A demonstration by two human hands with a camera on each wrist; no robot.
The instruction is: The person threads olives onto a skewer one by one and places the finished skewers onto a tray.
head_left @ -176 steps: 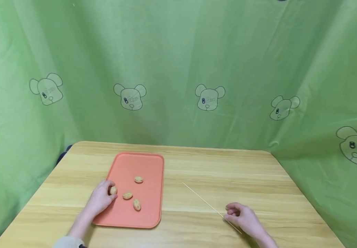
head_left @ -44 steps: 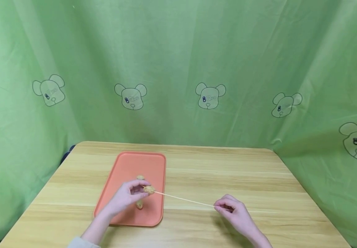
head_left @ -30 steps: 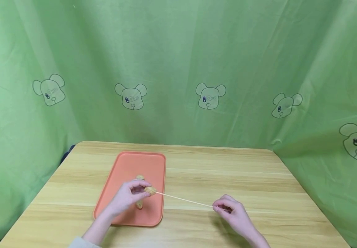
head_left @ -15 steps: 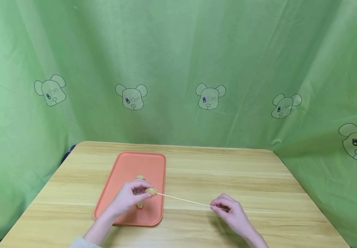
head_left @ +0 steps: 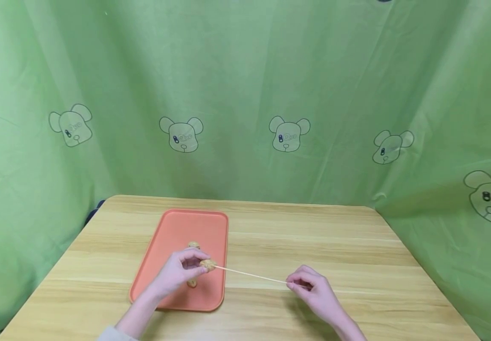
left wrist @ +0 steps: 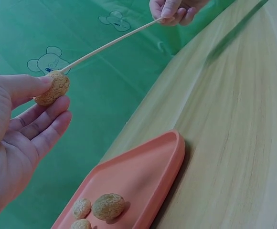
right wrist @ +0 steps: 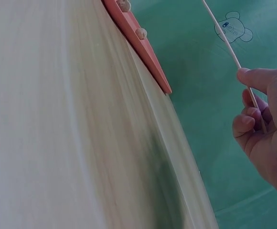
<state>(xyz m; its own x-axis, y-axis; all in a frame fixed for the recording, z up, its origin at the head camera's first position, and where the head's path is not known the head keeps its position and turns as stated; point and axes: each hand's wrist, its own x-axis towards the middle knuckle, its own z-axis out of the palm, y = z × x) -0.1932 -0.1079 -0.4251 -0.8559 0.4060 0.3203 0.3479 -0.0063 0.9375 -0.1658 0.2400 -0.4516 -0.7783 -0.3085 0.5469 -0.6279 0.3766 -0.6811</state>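
Observation:
My left hand (head_left: 175, 272) pinches a tan, wrinkled oval ball (left wrist: 53, 88) between thumb and fingers, above the tray. A thin wooden skewer (head_left: 250, 274) meets the ball's right end and slopes down to my right hand (head_left: 315, 291). That hand pinches the skewer toward its other end, above the table; in the right wrist view the skewer's tail lies across the curled fingers (right wrist: 246, 124). Below my left hand, a pink tray (head_left: 186, 222) bears several similar balls, one of them a brown oval ball (left wrist: 108, 206). In the head view my left hand partly covers them.
The tray lies on the left half of a wood-grain table (head_left: 313, 237). Behind and beside the table hangs a green curtain (head_left: 237, 71) printed with bear heads.
The skewer, first on the table, and one ball from the tray are now held up and joined. Over the last second my right hand has shifted slightly left, the ball slightly right.

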